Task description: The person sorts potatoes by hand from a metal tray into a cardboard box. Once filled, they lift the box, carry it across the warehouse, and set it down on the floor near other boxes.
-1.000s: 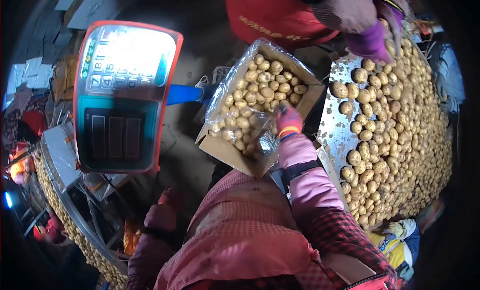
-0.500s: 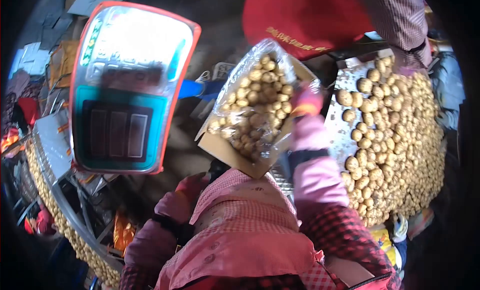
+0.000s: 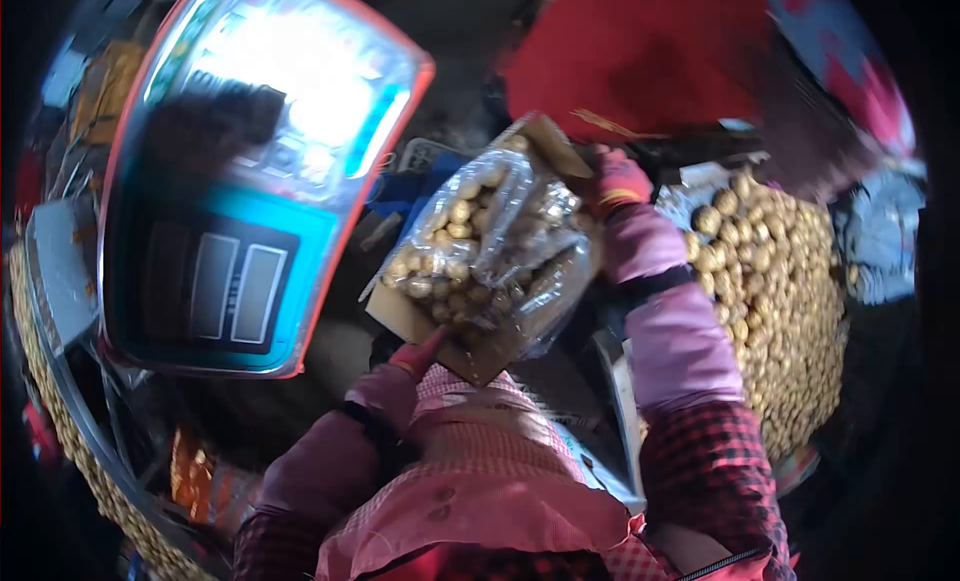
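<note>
An open cardboard box [image 3: 398,314], lined with clear plastic, stands tilted in front of my body. Small round tan potatoes [image 3: 459,219] fill it, with folds of the plastic liner [image 3: 505,211] lying partly over them. My left hand [image 3: 420,354], in a reddish glove, touches the box's near left edge; its fingertips are partly hidden. At the far right corner, by a raised flap, is my right hand [image 3: 622,179] in a pink and orange glove. Its fingers are bent at the box's edge, and blur hides their exact hold.
A scale with a red rim and teal display panel [image 3: 318,231] stands at the left. A large heap of potatoes [image 3: 775,281] lies at the right. Beyond the box is another person in a red apron [image 3: 640,61]. A curved metal rail [image 3: 75,406] runs along the lower left.
My right hand has moved from over the potatoes to the far right corner. My left hand has come up to the box's near edge. The plastic liner now covers more potatoes.
</note>
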Tool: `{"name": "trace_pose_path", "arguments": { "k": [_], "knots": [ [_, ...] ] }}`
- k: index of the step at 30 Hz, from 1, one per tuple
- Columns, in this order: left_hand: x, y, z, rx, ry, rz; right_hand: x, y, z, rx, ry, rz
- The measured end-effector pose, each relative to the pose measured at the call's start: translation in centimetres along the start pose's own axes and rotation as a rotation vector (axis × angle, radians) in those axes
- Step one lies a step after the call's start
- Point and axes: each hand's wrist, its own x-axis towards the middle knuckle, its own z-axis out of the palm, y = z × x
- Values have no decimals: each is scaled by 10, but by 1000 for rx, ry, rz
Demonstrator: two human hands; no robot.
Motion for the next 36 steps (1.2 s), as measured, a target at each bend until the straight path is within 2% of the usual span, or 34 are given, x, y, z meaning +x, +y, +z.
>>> {"name": "trace_pose_path", "arguments": {
  "k": [1,2,3,4,5,6,7,9,11,12,13,15,16,17,19,21,24,25,28,31,33,34,36],
  "knots": [
    [0,5,6,53,16,29,10,1,-26,-50,-194,-57],
    [-4,9,11,88,38,24,38,18,-6,-61,-287,-156],
    [-12,17,10,166,88,-51,42,1,-27,-128,-430,-94],
    [22,-21,25,191,73,-7,42,0,-20,-15,-352,-78],
    [22,-25,32,297,232,-34,40,-7,-16,-34,-290,-111],
    [-1,-9,21,224,254,-12,46,-21,-17,-204,-441,-42],
    [-24,8,8,151,275,11,55,-26,-13,-222,-599,-58],
    [-45,22,1,68,340,25,61,8,46,-287,-298,-191],
    [-9,-14,15,124,246,73,47,-10,42,-379,-438,-138],
    [-3,-18,18,96,216,-33,32,-26,32,-404,-456,-112],
    [-7,-18,11,82,228,-17,19,-37,23,-423,-480,-82],
    [-21,-23,-8,42,170,41,8,-28,40,-362,-379,10],
    [-22,-31,-15,26,185,77,-5,-36,32,-387,-409,27],
    [-27,-38,-26,27,189,97,-13,-37,37,-475,-455,-60],
    [-38,-57,-48,84,201,91,-44,-40,37,-505,-497,-85],
    [-42,-87,-71,97,217,95,-73,-34,63,-367,-487,-34],
    [-32,-155,-112,42,252,70,-144,-72,61,-246,-511,-34],
    [-51,-167,-130,144,310,48,-162,-80,76,-224,-519,-67],
    [-122,-215,-169,152,423,5,-198,-129,100,-151,-516,-226],
    [-212,-246,-204,12,468,-145,-233,-210,60,-83,-625,-339],
    [-250,-295,-207,-30,672,-154,-232,-240,87,-54,-567,-515],
    [-278,-308,-209,-65,704,-159,-239,-263,69,-64,-543,-556],
    [-343,-331,-211,-333,740,-153,-267,-315,9,-24,-430,-634]
  ]
}}
